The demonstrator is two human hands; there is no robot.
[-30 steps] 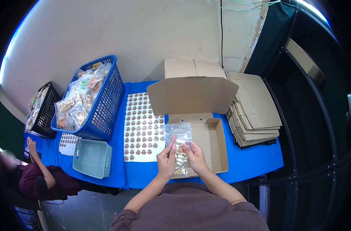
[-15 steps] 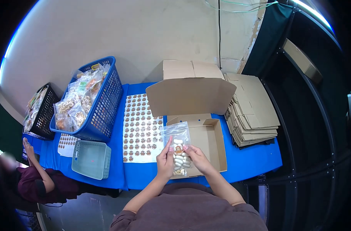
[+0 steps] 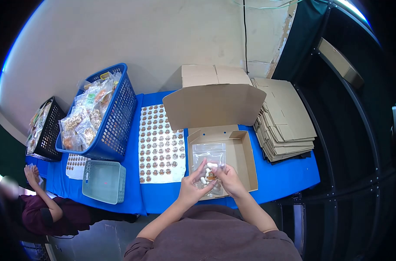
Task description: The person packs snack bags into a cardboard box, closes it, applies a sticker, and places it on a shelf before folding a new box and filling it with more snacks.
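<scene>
A clear zip bag (image 3: pixel 209 152) of white, oblong pieces is between my two hands, above an open cardboard box (image 3: pixel 242 162). A brown and orange sticker (image 3: pixel 211 175) shows on the bag's front. My left hand (image 3: pixel 191 189) grips the bag's left side, fingers behind and thumb toward the bottom. On the right edge, my right hand (image 3: pixel 231 182) closes round the bag, its thumb beside the sticker. The fingers partly cover the pieces. Left of the box lies a white sheet of round stickers (image 3: pixel 156 151).
A blue basket (image 3: pixel 127 102) full of packed bags and a black basket (image 3: pixel 54 126) stand left. In front is a translucent tray (image 3: pixel 103 182). Flattened cardboard boxes (image 3: pixel 289 113) are stacked right. Another person (image 3: pixel 50 209) stands at the left end.
The bag has moved slightly right and its lower part is now more enclosed by my hands. My left thumb has shifted down. The other person's hands have moved slightly.
</scene>
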